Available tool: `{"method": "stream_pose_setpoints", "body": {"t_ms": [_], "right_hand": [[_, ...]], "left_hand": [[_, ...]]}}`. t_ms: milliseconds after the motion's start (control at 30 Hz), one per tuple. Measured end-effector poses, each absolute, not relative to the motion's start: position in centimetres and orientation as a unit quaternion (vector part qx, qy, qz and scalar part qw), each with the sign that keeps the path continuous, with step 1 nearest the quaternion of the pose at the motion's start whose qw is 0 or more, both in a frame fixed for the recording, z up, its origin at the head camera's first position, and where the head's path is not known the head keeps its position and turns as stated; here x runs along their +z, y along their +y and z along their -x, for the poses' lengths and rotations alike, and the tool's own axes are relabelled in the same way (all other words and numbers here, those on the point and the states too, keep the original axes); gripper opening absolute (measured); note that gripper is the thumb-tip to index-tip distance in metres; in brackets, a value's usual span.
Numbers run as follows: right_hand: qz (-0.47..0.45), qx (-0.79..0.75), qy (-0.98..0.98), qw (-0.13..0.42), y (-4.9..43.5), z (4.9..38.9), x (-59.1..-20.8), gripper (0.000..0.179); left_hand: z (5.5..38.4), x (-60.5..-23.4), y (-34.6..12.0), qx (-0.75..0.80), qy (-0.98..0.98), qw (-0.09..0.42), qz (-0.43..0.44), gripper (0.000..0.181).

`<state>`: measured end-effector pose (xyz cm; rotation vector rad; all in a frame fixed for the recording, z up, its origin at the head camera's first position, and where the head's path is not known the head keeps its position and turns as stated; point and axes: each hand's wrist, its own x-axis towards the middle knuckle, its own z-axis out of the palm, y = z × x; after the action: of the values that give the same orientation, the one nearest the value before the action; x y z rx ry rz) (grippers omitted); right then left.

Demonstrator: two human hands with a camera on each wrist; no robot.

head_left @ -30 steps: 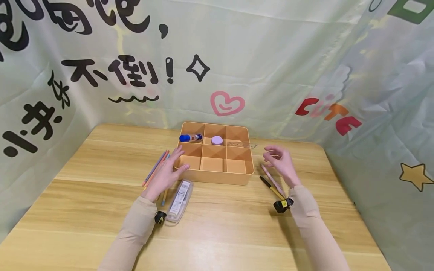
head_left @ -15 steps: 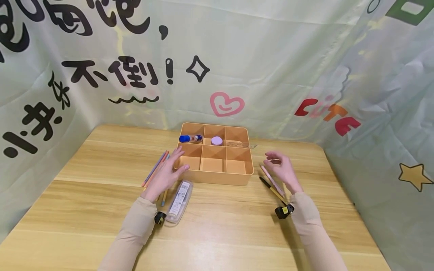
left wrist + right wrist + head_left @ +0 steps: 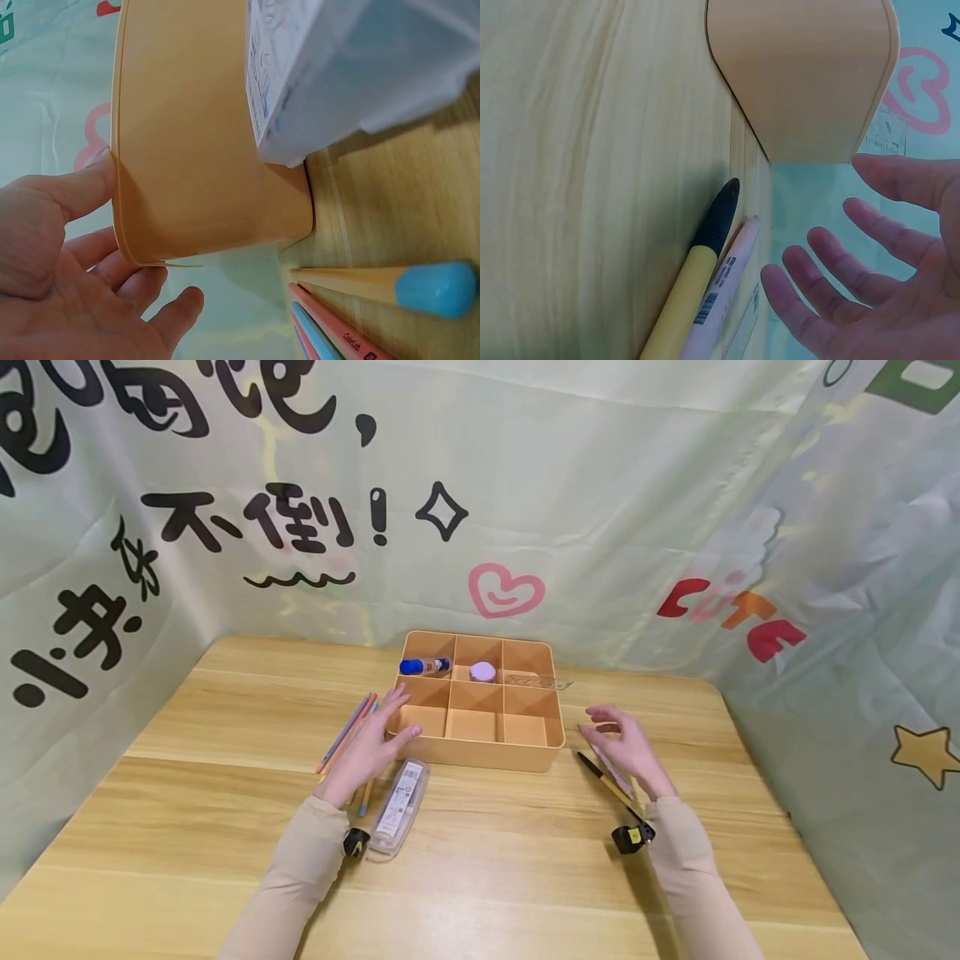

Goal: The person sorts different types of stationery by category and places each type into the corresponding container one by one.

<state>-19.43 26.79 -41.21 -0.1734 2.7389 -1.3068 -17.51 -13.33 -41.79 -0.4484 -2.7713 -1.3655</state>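
Note:
My left hand (image 3: 365,750) is at the near left corner of the tan six-compartment organizer box (image 3: 480,753). In the left wrist view its thumb touches the front rim, and its loosely spread fingers (image 3: 174,319) lie by the left side. My right hand (image 3: 626,747) hovers right of the box, fingers apart and a little bent, holding nothing. Below it lie a yellow pen with a black grip (image 3: 686,292) and a pale pink pen with a barcode (image 3: 724,289). A blue-capped glue stick (image 3: 424,667), a lilac round-topped item (image 3: 482,672) and a clear ruler (image 3: 538,682) are at the back compartments.
A clear plastic case with a white label (image 3: 399,806) lies in front of the box, beside my left wrist. Several coloured pencils (image 3: 347,732) lie on the wooden table (image 3: 495,860) under and left of that hand. A printed cloth (image 3: 600,510) hangs behind.
My right hand has lowered slightly toward me, over the two pens. The left hand stays at the box corner, and the things on the table have not moved.

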Motion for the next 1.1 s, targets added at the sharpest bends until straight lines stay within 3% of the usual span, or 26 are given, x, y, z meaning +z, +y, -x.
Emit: {"method": "stream_pose_setpoints", "body": {"t_ms": [267,533,1100], "right_hand": [[0.061,-0.402,0.912,0.05,27.2,18.8,-41.7,0.055],[0.1,-0.376,0.921,0.03,27.7,17.9,-41.7,0.05],[0.076,-0.326,0.941,0.06,29.4,16.8,-41.2,0.06]], "left_hand": [[17.5,-41.7,-13.3,-0.44,-0.886,0.009,0.144,0.064],[17.4,-41.7,-13.4,-0.436,-0.888,0.011,0.147,0.063],[17.3,-41.6,-13.3,-0.435,-0.889,0.008,0.145,0.063]]}}
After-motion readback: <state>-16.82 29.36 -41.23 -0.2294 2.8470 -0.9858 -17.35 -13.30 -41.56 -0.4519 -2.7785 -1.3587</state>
